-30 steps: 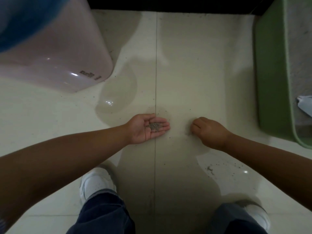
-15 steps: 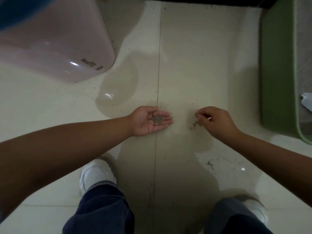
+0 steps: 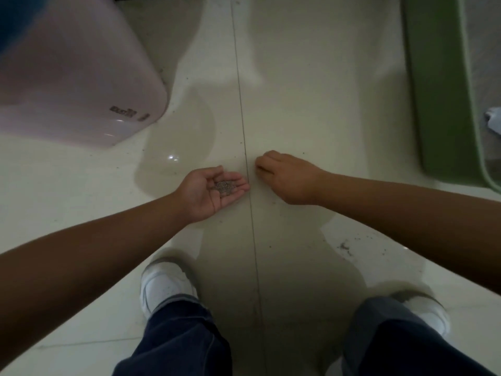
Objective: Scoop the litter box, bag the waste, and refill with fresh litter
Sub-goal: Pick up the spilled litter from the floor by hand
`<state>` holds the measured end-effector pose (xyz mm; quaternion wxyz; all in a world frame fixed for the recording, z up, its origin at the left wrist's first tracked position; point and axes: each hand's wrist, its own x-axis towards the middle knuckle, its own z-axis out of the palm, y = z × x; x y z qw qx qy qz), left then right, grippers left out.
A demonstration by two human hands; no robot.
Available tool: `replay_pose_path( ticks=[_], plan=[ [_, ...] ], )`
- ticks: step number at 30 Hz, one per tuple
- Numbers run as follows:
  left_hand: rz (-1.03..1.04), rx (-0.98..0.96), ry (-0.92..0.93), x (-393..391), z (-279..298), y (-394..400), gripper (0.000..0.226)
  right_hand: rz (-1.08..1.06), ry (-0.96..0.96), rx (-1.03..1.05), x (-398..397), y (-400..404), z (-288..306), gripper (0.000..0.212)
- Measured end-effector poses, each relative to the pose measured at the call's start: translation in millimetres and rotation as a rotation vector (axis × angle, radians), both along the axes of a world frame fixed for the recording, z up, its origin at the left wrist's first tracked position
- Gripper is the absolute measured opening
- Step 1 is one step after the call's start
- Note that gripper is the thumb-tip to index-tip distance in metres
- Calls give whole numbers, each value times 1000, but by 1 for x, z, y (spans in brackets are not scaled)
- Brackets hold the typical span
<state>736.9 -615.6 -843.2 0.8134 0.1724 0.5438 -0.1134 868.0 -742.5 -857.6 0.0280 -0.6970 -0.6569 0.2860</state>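
Crouched over a pale tiled floor (image 3: 311, 77). Left hand (image 3: 214, 189) palm up just left of the grout line, fingers loosely cupped, cradling a small heap of grey litter grains (image 3: 225, 185). Right hand (image 3: 287, 177) just right of that line, knuckles up, fingers curled down to the tile; impossible to tell whether pinching a grain or only touching the floor. Hands near each other, not touching.

Green litter box (image 3: 439, 104) at the far right, partly out of frame, with grey litter inside and a white scrap (image 3: 493, 120) too cropped to identify. Pink bin (image 3: 81, 77) at the far left, well apart from the box. More stray grains (image 3: 344, 246) scattered on the near right, beside the right forearm, plus specks all round.

Judged from this: tidying spilled litter by hand, a side job within the scoop-and-bag stage. No scoop or bag in view, so hard to say how far along. Next move likely calls for a fine fingertip pinch, or a sweep toward the cupped palm. Needs a level palm to avoid rolling grains off. Then probably on to the near-right patch, and over to wherever the handful belongs. Main risk: tipping the palm and spilling again.
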Motion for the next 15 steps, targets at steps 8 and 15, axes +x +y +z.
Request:
replay_pose_path(
  ticks=[8, 15],
  plan=[
    [-35, -25, -22, 14, 0, -13, 66, -35, -35, -133, 29, -75, 16, 31],
    [-154, -54, -25, 21, 0, -31, 66, -560, -19, -107, 24, -82, 16, 45]
  ],
)
